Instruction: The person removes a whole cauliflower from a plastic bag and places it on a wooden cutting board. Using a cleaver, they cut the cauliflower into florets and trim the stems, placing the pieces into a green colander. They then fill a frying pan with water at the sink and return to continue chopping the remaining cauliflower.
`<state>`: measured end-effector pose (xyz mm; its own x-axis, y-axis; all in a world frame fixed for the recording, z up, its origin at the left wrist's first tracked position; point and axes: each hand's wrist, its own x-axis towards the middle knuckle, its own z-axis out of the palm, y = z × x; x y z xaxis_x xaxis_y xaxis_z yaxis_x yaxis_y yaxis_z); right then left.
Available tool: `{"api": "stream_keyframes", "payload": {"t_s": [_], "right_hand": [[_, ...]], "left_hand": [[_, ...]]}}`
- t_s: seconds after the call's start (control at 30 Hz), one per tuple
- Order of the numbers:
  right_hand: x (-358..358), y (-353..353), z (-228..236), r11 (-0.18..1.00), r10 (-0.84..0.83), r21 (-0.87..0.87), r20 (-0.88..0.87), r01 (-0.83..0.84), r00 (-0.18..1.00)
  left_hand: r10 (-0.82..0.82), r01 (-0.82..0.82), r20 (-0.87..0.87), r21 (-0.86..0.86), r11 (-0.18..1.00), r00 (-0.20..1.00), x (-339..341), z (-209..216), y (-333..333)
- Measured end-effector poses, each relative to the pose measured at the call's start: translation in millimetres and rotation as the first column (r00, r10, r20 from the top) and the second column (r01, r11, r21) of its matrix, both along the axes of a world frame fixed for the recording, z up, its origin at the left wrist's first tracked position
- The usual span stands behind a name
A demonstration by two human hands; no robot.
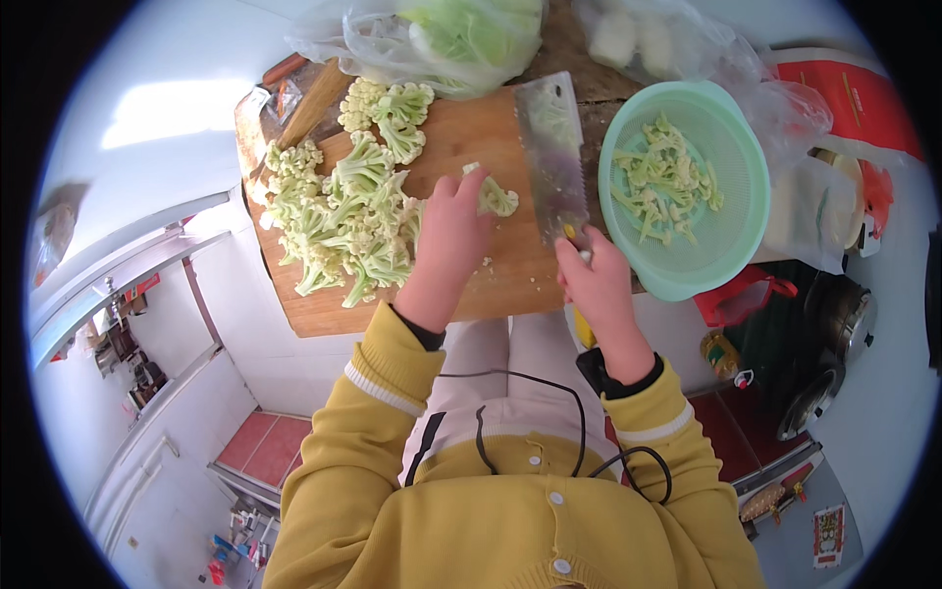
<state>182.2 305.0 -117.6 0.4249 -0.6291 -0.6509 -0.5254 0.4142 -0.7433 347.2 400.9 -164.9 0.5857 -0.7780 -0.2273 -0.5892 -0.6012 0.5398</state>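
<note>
A wooden cutting board (491,123) carries a heap of pale green-white cauliflower florets (343,211) on its left side. My left hand (453,240) is over the middle of the board, its fingers closed on a single cauliflower floret (499,199). In my right hand (601,280) I grip a broad-bladed kitchen knife (552,147) with a yellow handle. The blade points away from me, just right of the floret and apart from it. To the right of the knife, a mint-green colander (751,196) holds cut cauliflower pieces (667,182).
Behind the board lies a clear plastic bag (432,44) with green vegetables inside. Another bag (638,39) with white contents sits at the back right. A wooden stick-like handle (314,103) rests at the board's far left. Pots (849,314) and an oil bottle (719,353) stand lower right.
</note>
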Motion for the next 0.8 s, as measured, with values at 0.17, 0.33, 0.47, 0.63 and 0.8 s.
{"api": "stream_keyframes", "payload": {"t_s": [0.17,0.33,0.47,0.63,0.8], "right_hand": [[22.9,-0.1,-13.5,1.000,0.027,0.006,0.028,-0.028,0.999],[20.7,8.3,-27.4,0.995,0.082,-0.047,-0.015,-0.083,0.996],[24.5,16.9,-46.0,0.973,0.133,-0.177,-0.083,-0.146,0.988],[27.5,22.7,-55.0,0.894,0.275,-0.329,-0.129,-0.303,0.953],[29.2,26.9,-52.7,0.821,0.330,-0.429,-0.178,-0.375,0.927]], "left_hand": [[0.078,-0.089,-0.193,-0.049,0.995,0.978,-19.5,1.8,12.1],[0.117,-0.143,-0.313,-0.062,0.988,0.942,-27.5,-6.0,23.8],[0.146,-0.187,-0.314,-0.105,0.977,0.938,-33.0,-17.8,28.9],[0.150,-0.197,-0.249,-0.179,0.964,0.957,-39.7,-24.1,36.0],[0.120,-0.172,-0.227,-0.225,0.959,0.966,-41.0,-25.5,36.8]]}}
